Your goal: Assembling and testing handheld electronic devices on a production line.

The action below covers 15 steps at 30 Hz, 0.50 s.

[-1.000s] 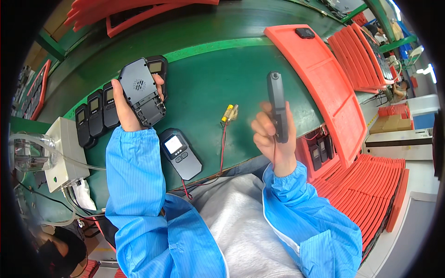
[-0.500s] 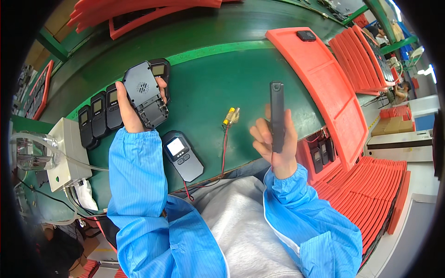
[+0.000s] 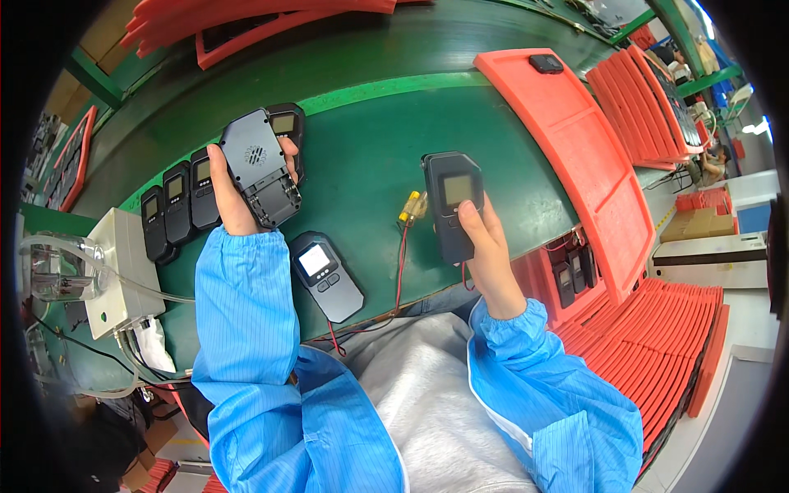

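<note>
My left hand grips a dark grey device back cover, its inner side facing me, held above the green table. In my right hand is a black handheld device with a small screen turned toward me, my thumb on its front. Between my forearms another black device with a lit screen lies flat on the table. A red and black wire with a yellow connector lies beside it.
A row of several black devices lies left of my left hand. A white box with tubing stands at the far left. A long red tray lies to the right; stacked red trays fill the lower right, some holding devices.
My right hand has turned the black device from edge-on to face-on, so its screen now shows. The left hand still holds the back cover in about the same place.
</note>
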Each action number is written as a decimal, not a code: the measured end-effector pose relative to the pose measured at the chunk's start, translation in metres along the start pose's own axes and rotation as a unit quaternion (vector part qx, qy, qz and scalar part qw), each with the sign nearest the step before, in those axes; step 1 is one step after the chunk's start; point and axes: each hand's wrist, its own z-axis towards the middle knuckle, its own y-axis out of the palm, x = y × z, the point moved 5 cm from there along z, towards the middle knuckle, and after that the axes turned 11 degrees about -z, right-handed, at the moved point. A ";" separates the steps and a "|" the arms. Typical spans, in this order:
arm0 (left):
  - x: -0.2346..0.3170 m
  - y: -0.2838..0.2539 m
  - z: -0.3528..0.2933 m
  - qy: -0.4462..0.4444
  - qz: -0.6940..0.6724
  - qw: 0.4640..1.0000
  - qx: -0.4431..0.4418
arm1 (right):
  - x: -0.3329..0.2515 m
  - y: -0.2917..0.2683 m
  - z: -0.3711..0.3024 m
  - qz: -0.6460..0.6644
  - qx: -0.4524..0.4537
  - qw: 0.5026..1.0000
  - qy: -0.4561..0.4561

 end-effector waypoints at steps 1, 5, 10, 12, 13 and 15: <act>0.000 0.000 0.000 0.000 0.004 1.000 0.002 | -0.001 0.000 0.000 -0.019 -0.004 1.000 -0.012; 0.000 0.000 0.000 -0.001 0.004 1.000 0.007 | -0.004 -0.002 -0.001 -0.052 -0.028 0.998 -0.009; 0.002 0.001 -0.001 0.001 0.001 1.000 -0.001 | 0.004 -0.002 0.002 0.001 -0.045 0.999 0.002; 0.000 0.004 -0.003 -0.008 -0.018 0.999 -0.030 | 0.000 0.001 0.002 0.008 -0.062 0.998 0.000; -0.002 0.008 -0.005 -0.017 -0.037 0.997 -0.059 | -0.005 0.003 0.002 0.015 -0.079 0.997 -0.002; -0.004 0.013 -0.010 -0.026 -0.055 0.994 -0.088 | -0.014 0.009 0.005 0.024 -0.096 0.995 -0.004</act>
